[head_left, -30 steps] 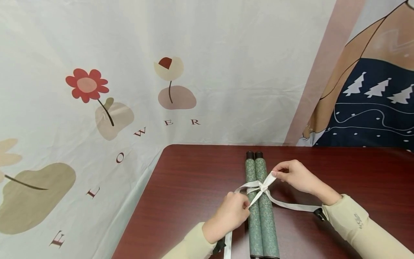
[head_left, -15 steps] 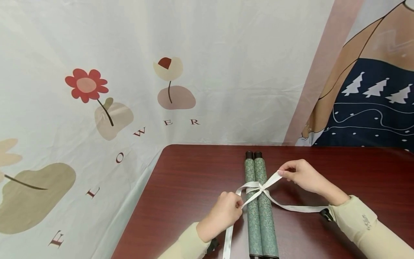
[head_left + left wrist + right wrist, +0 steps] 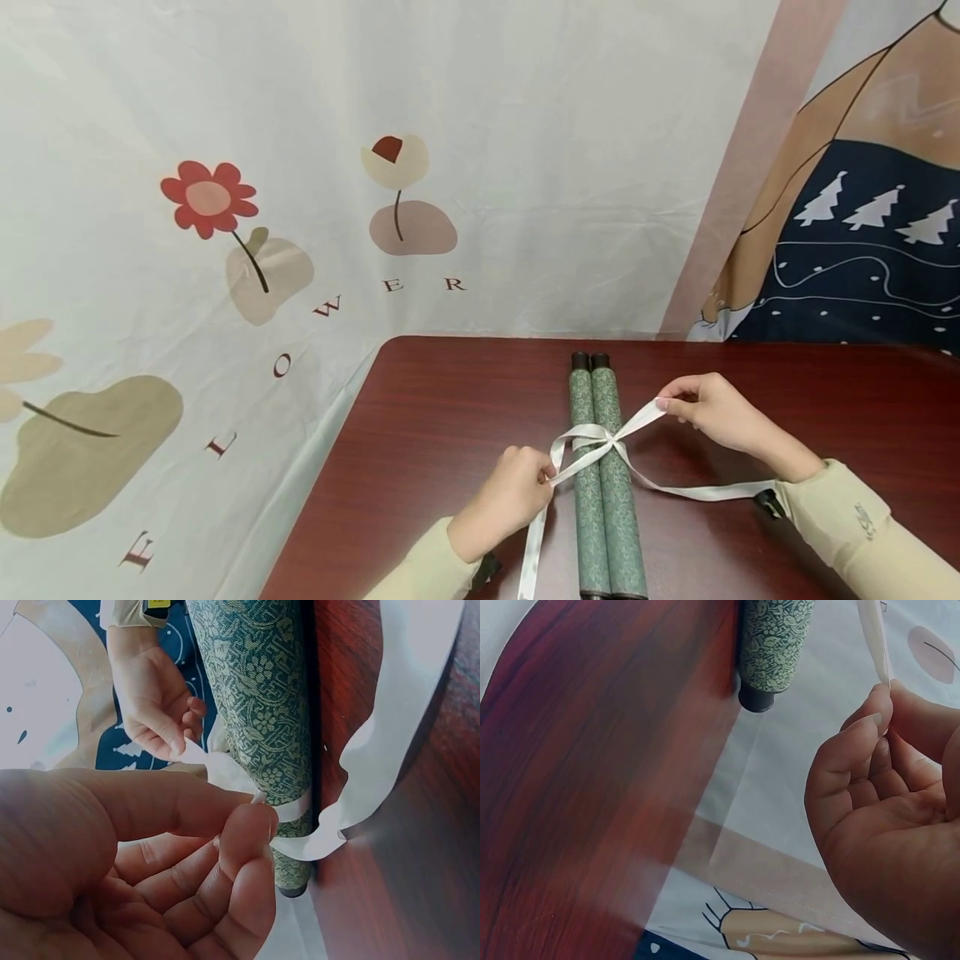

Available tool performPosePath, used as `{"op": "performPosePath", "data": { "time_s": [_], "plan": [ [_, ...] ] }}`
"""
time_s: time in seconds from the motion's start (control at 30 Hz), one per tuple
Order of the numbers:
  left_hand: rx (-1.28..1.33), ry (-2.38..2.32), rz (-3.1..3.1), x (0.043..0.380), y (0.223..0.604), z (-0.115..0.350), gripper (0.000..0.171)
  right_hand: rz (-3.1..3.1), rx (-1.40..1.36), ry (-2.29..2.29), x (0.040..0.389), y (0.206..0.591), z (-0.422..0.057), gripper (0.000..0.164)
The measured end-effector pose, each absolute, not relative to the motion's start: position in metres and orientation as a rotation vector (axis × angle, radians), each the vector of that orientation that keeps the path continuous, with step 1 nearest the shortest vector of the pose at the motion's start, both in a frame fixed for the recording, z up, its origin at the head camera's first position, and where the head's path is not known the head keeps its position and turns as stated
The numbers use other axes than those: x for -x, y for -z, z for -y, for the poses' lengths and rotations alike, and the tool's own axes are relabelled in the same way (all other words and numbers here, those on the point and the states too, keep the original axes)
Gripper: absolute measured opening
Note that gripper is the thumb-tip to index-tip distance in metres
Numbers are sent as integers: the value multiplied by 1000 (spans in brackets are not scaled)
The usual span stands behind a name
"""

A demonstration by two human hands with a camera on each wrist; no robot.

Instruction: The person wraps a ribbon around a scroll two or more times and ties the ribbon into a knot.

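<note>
Two green patterned scrolls (image 3: pixel 618 508) with dark end knobs lie side by side on the table. A white ribbon (image 3: pixel 640 417) wraps both and meets in a knot on top, with loops and loose tails to either side. My left hand (image 3: pixel 516 492) pinches one loop of the ribbon between thumb and index finger, left of the scrolls. On the right, my right hand (image 3: pixel 720 415) pinches the other loop, held up and away from the knot. In the left wrist view one scroll (image 3: pixel 259 697) stands behind the pinching fingers. The right wrist view shows the ribbon (image 3: pixel 875 641) at the fingertips.
The dark red wooden table (image 3: pixel 450 400) lies under everything. A white curtain (image 3: pixel 562 167) with printed flowers and letters hangs behind and to the left. One ribbon tail (image 3: pixel 531 554) runs toward the near edge, another (image 3: pixel 712 492) toward the right sleeve.
My hands have drawn apart, the left to the left and the right to the right. The ribbon loops between them are longer and straighter, and the knot looks smaller.
</note>
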State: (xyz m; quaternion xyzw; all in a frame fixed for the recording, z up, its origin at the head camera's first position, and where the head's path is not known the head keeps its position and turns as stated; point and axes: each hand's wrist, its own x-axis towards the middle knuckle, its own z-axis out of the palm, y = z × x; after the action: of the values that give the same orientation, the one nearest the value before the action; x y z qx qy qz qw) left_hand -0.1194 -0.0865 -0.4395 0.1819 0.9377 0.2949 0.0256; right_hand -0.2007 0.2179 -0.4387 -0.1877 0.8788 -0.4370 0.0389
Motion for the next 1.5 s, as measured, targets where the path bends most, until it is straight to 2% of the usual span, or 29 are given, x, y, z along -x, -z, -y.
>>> {"op": "performPosePath", "data": {
  "time_s": [0.6, 1.23, 1.5],
  "plan": [
    [-593, -889, -2856, 147, 448, 104, 19, -2763, 644, 1247, 191, 464, -232, 5],
    [-443, -874, -2824, 174, 455, 111, 18, -2766, 561, 1232, 192, 460, -226, 3],
    [-487, -930, -2827, 169, 453, 121, 14, -2867, 576, 1195, 184, 453, -242, 13]
  ]
}}
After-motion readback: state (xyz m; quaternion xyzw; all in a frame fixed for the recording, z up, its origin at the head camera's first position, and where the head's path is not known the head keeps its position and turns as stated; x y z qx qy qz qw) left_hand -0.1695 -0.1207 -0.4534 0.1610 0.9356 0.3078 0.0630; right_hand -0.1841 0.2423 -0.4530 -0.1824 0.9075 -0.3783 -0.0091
